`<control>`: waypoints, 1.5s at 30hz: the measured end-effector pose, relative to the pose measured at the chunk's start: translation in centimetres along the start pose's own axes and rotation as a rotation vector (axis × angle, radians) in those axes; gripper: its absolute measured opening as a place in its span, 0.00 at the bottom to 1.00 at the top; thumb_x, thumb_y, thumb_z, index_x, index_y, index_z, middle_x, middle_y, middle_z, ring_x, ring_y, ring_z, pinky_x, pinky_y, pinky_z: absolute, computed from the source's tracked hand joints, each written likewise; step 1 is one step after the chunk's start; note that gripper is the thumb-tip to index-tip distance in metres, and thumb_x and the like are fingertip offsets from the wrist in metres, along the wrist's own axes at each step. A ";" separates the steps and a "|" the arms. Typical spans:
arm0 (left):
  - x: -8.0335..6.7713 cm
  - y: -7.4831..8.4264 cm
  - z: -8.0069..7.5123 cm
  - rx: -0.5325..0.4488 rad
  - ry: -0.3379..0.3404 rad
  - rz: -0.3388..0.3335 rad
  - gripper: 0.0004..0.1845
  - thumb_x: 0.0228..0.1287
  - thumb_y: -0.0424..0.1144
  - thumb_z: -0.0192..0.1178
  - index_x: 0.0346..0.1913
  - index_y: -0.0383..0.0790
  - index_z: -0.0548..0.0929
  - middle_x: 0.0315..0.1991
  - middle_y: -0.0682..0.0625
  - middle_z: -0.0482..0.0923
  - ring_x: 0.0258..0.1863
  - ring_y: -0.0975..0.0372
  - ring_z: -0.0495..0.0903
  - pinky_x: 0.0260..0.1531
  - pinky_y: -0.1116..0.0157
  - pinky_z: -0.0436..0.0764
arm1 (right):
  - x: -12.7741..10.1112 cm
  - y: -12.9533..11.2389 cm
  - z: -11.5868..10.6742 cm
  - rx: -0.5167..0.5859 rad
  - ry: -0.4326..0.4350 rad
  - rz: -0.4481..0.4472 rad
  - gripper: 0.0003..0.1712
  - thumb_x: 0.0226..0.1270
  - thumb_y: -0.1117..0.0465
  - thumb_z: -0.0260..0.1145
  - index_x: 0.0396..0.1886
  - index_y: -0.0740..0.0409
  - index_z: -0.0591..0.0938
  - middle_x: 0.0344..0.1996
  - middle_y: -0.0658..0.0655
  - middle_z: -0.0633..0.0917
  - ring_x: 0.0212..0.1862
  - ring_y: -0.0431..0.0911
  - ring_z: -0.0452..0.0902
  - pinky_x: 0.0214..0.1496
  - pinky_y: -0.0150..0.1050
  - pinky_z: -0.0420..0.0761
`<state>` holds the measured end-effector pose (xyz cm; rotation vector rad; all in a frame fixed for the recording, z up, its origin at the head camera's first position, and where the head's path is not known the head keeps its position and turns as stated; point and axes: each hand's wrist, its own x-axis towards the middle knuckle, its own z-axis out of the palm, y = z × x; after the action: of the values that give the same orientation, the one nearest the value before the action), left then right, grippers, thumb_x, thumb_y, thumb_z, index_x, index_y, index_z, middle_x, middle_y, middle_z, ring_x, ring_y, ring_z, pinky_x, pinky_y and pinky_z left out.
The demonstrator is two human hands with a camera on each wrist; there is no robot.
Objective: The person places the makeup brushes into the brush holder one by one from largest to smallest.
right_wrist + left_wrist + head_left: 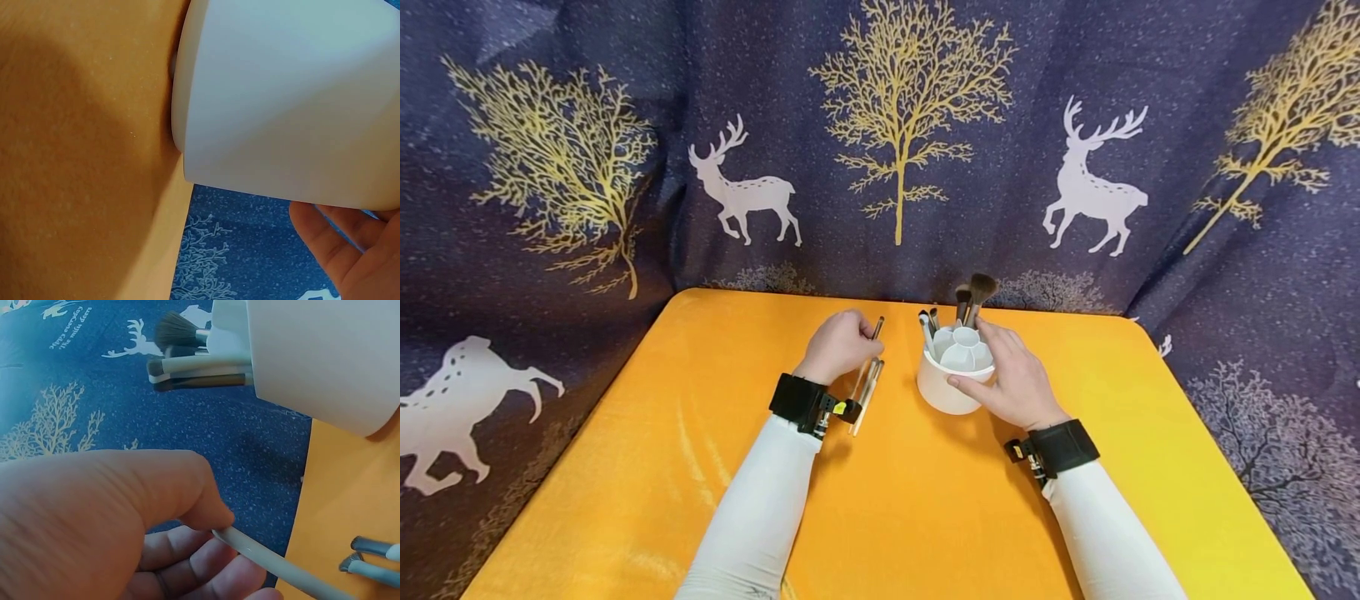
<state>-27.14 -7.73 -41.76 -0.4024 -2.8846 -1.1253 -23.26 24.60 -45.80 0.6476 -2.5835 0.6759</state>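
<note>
My left hand [842,346] pinches a slim makeup brush [284,572] between thumb and fingers, over the left part of the tabletop. In the head view the dark tip of this brush sticks up past the fingers. To its right is a white round brush holder [950,393] divided into compartments. My right hand [1021,382] grips the holder from the right, thumb at the near side and fingers at the far side. Several makeup brushes [981,289] stand in the holder, heads up, two of them large and fluffy. In the right wrist view the holder's smooth wall [281,106] fills much of the picture.
A few more makeup brushes [868,398] lie side by side on the orange tablecloth [895,517], just below my left hand. Behind the table's far edge hangs a dark blue curtain [842,275] printed with deer and trees.
</note>
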 end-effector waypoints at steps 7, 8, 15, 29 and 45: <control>-0.1 0.6 -0.2 -0.029 0.055 0.027 0.04 0.70 0.38 0.69 0.41 0.43 0.85 0.35 0.50 0.85 0.29 0.56 0.77 0.34 0.59 0.71 | 0.1 -0.1 0.0 0.002 -0.005 -0.004 0.61 0.65 0.35 0.80 0.88 0.59 0.66 0.74 0.67 0.79 0.73 0.64 0.75 0.64 0.70 0.81; -0.1 0.7 -0.2 -0.034 0.062 0.031 0.04 0.70 0.39 0.69 0.42 0.43 0.85 0.35 0.49 0.85 0.30 0.56 0.78 0.34 0.59 0.72 | 0.1 -0.1 0.0 0.003 -0.007 -0.003 0.61 0.65 0.35 0.80 0.88 0.59 0.66 0.74 0.67 0.79 0.73 0.64 0.75 0.64 0.70 0.81; 0.0 1.1 -0.2 -0.098 0.114 0.062 0.07 0.68 0.39 0.69 0.44 0.42 0.85 0.37 0.50 0.86 0.34 0.55 0.82 0.38 0.57 0.77 | 0.2 -0.2 -0.1 0.009 -0.016 0.007 0.60 0.66 0.35 0.80 0.88 0.59 0.66 0.75 0.67 0.78 0.74 0.64 0.74 0.64 0.71 0.81; -0.2 2.1 -0.2 -0.217 0.230 0.192 0.06 0.69 0.36 0.70 0.45 0.41 0.85 0.38 0.49 0.86 0.37 0.55 0.82 0.43 0.57 0.81 | 0.2 -0.1 -0.1 0.017 -0.022 0.014 0.61 0.66 0.35 0.79 0.88 0.58 0.65 0.76 0.67 0.77 0.74 0.64 0.73 0.64 0.71 0.80; -0.2 2.9 0.3 -0.382 0.280 0.295 0.06 0.69 0.33 0.72 0.44 0.39 0.85 0.39 0.47 0.85 0.40 0.55 0.82 0.47 0.55 0.80 | 0.1 -0.1 -0.1 0.026 -0.015 0.012 0.61 0.66 0.36 0.80 0.88 0.59 0.65 0.75 0.67 0.77 0.74 0.64 0.73 0.65 0.71 0.80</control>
<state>-26.19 -5.57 -40.09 -0.5992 -2.2792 -1.5302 -23.21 24.55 -45.65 0.6487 -2.5987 0.7121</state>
